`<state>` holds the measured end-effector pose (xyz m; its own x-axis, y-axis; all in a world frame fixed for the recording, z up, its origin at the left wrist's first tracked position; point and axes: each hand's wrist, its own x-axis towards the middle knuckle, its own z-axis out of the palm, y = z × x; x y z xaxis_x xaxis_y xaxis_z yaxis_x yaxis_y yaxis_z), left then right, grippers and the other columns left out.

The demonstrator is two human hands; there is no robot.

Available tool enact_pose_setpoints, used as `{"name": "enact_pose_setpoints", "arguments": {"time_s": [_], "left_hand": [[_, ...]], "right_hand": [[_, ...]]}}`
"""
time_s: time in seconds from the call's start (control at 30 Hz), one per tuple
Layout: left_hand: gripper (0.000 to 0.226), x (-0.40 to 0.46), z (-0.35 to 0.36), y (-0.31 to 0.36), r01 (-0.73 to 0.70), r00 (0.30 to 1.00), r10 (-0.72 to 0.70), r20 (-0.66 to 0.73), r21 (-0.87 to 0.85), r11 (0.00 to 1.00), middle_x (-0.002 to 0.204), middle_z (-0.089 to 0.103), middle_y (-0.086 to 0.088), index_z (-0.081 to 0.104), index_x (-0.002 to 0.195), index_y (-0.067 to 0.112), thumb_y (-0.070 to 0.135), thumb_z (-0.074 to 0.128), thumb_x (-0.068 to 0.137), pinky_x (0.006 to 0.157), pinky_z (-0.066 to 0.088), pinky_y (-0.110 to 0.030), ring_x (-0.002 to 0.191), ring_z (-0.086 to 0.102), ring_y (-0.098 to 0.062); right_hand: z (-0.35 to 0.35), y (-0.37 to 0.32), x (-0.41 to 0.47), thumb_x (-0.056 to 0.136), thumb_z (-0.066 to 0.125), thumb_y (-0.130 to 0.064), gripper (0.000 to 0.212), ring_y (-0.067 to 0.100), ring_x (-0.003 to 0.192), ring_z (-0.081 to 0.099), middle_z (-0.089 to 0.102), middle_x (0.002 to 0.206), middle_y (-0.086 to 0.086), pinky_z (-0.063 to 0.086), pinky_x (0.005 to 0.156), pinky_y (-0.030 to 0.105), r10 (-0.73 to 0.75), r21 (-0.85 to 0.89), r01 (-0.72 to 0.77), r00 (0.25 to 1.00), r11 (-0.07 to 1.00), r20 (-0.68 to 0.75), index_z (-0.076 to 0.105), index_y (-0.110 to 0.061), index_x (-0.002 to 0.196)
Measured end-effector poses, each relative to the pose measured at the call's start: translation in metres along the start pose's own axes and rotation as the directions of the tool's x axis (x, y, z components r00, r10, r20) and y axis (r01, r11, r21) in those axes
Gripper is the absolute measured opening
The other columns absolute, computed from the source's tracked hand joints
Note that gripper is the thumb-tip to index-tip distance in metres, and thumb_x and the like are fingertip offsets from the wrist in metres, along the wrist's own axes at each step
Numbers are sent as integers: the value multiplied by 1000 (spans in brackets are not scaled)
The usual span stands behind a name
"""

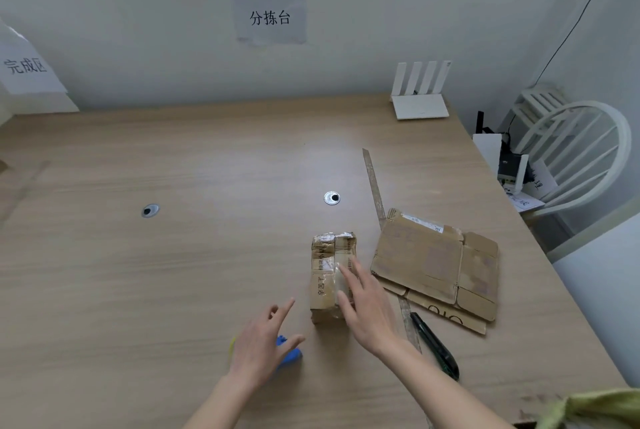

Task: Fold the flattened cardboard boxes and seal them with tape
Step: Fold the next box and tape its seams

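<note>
A: One box folded, at least one more to go. On your table (173, 290), the flattened boxes (440, 266) lie in a small stack toward the right edge, not yet folded; I can't tell how many are in it.

B: And the one you're working on?

A: The folded box (329, 276) stands near the front edge, right of the middle, just left of the flat stack. It looks closed and wrapped in clear tape, so I'd judge it sealed or nearly so.

B: Your hands?

A: Your right hand (367, 314) lies flat on the box's top, fingers straight, gripping nothing. Your left hand (266, 349) hovers spread over a blue thing (291, 354), likely the tape dispenser, holding nothing. A green knife (436, 347) lies by the front right.
</note>
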<state>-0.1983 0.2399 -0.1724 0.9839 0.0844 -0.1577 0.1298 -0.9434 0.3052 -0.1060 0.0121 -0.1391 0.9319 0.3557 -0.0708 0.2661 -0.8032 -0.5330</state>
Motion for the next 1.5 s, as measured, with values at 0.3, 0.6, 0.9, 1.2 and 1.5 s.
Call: {"name": "enact_pose_setpoints", "arguments": {"time_s": [0.3,0.6,0.9,1.2,1.5], "left_hand": [[80,-41,48,-39,55,987,-72,141,119,991,91,57,4,26,150,49,71,58,81,79,45,-29,81,58,-17],[46,-33,-2,-31,230,971,-214,103,-173,958,91,59,10,35,137,52,61,39,92,61,40,-25,83,57,-13],[48,-12,-162,-32,-3,987,-44,-152,-295,955,100,64,30,42,130,59,71,52,84,67,45,-20,83,60,0],[53,-11,-292,-17,-182,950,110,-291,-231,956,116,63,30,45,133,59,71,56,82,70,42,-18,92,59,-2],[50,-9,-357,10,-301,907,252,-336,-102,948,112,65,28,44,131,58,71,52,83,73,48,-25,87,58,-3]], "right_hand": [[21,-6,-34,106,40,-41,55,-3,148,-11,-3,167,-17,-3,125,28,-25,-141,20,999,990,-32,22,-40,158],[-6,-29,-43,105,43,-39,59,6,155,-1,1,168,-15,-5,122,24,-11,-179,14,1000,984,19,19,-39,159],[-51,-133,-3,105,50,-32,52,6,144,34,40,156,-12,28,119,28,-27,281,-53,961,958,274,35,-31,155],[-130,-210,34,99,45,-3,51,9,128,55,54,145,-4,49,104,29,-131,574,-26,965,818,229,46,-26,145],[-189,-243,33,105,55,-17,35,20,116,66,66,129,8,56,96,31,-187,684,55,975,728,121,57,-10,139]]}}
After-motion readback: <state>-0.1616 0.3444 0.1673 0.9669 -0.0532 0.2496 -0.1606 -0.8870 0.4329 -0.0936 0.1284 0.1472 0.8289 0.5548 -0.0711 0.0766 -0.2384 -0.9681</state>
